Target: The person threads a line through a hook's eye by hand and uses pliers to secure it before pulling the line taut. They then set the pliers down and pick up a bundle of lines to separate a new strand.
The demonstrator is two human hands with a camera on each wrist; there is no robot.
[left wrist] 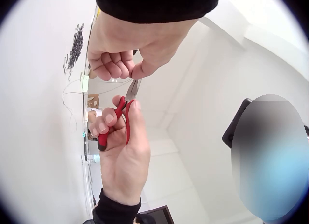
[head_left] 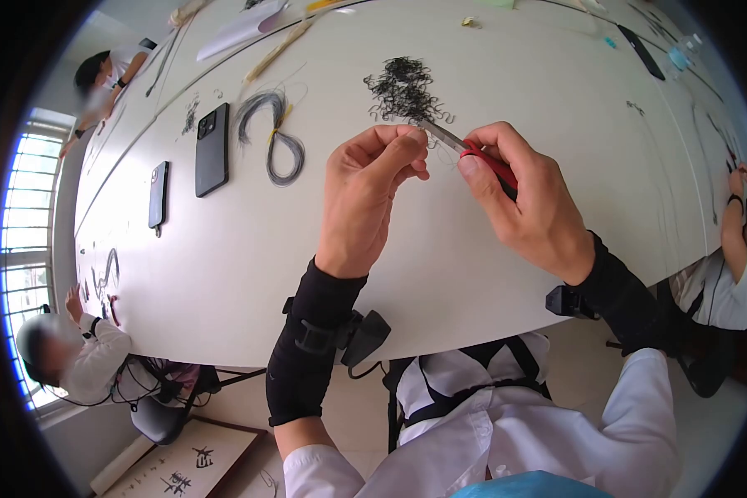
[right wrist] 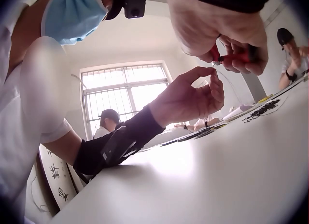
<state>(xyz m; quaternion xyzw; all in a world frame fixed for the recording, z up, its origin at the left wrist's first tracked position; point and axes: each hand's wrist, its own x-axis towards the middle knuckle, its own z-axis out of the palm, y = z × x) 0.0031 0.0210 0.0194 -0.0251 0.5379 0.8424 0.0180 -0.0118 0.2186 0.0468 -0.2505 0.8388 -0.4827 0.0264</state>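
Note:
The right hand (head_left: 535,195) grips red-handled pliers (head_left: 491,166), their metal jaws reaching to the fingertips of the left hand (head_left: 361,195). Between its thumb and forefinger the left hand pinches a thin wire (left wrist: 113,82), which in the left wrist view loops away over the table. In that view the pliers (left wrist: 128,113) have their tips at the pinch, with the right hand (left wrist: 126,161) around the handles. Just beyond both hands lies a pile of small dark bent wire pieces (head_left: 404,87).
Left of the hands lie a coil of grey wire (head_left: 286,162) with a yellow tie and two phones (head_left: 213,149). Paper (head_left: 241,29) lies at the far left, a bottle (head_left: 683,54) at the far right. Other people sit around the table (head_left: 249,274).

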